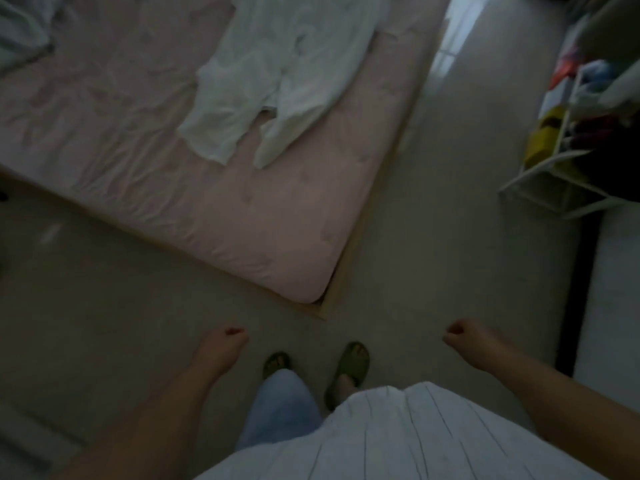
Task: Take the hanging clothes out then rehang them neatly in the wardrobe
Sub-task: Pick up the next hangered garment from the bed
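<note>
A bed with a wrinkled pink sheet [145, 140] fills the upper left. Pale floor [433, 237] surrounds its near corner. Right of the bed, a white wire rack [550, 174] holds colourful items. Green slippers [349, 365] stand below the corner.

Bed [242, 216] corner ahead (open floor [433, 220] right); rack [554, 174] beyond.

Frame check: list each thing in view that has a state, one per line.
White garment: off any hanger, spread crumpled on the bed.
Bed: pink sheet wrinkled.
Left hand: curled, holding nothing.
Right hand: curled, holding nothing.
White rack: stuffed with colourful items.
</note>
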